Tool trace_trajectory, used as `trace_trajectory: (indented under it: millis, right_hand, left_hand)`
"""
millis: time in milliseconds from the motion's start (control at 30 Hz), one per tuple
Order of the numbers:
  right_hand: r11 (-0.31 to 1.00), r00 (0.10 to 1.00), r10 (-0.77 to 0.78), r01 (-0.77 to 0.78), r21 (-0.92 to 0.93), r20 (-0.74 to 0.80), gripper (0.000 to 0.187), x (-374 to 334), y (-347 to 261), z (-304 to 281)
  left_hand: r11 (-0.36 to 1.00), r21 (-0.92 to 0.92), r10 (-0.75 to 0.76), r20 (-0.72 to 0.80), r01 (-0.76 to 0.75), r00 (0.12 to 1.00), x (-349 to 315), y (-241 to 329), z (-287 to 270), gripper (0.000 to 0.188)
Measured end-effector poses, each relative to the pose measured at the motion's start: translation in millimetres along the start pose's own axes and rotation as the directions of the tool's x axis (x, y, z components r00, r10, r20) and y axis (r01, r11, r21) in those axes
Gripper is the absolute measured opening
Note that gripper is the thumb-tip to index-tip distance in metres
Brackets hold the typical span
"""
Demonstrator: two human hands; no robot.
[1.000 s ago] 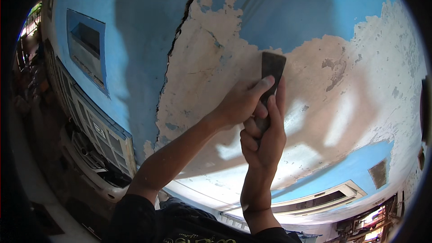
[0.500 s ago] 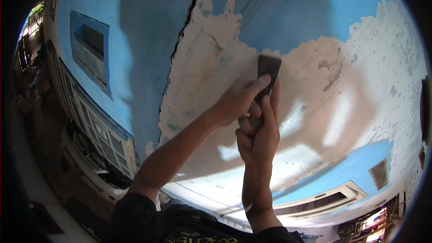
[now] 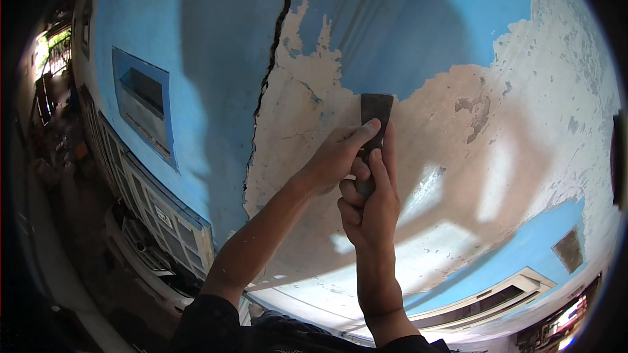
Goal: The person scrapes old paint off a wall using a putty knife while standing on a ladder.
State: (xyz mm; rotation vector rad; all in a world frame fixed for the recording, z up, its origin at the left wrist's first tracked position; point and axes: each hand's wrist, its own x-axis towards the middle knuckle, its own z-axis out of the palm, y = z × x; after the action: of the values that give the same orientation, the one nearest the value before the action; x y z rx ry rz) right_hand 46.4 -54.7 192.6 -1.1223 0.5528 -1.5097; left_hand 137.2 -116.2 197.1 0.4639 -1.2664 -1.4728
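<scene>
A scraper point(image 3: 375, 108) with a dark flat blade rests its wide edge against the wall, where blue paint point(image 3: 405, 39) meets bare pale plaster point(image 3: 425, 111). My right hand point(image 3: 374, 202) is closed round its handle, forefinger stretched along the blade. From the left, my left hand point(image 3: 341, 155) grips the lower part of the blade, its thumb pressed on the face. Most of the handle is hidden in my fingers. The plaster has ragged paint edges above the blade and patchy marks to its right.
A jagged dark crack point(image 3: 266, 82) runs down the wall left of my hands. Further left are a small blue-framed window point(image 3: 142, 95), a paned white window frame point(image 3: 163, 212) and a parked vehicle point(image 3: 147, 255). A pale-framed opening point(image 3: 487, 301) lies at lower right.
The scraper and both hands sit slightly lower and further left in view. The wall has shifted in the picture too. Both hands keep their hold on the scraper.
</scene>
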Motion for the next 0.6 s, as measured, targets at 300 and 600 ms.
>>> trace_trajectory:
  millis: [300, 600]
  right_hand:
    - [0.993, 0.997, 0.02, -0.011, 0.115, -0.075, 0.051, 1.3, -4.1, 7.4]
    - [0.982, 0.998, 0.064, -0.063, 0.176, 0.002, 0.051, -3.8, -12.6, -4.4]
  left_hand:
    - [0.999, -0.015, -0.044, 0.016, 0.044, 0.999, 3.0, 6.6, 3.1, 0.035]
    - [0.999, -0.032, -0.034, -0.033, 0.033, 0.999, 3.9, 4.7, 8.1, 0.034]
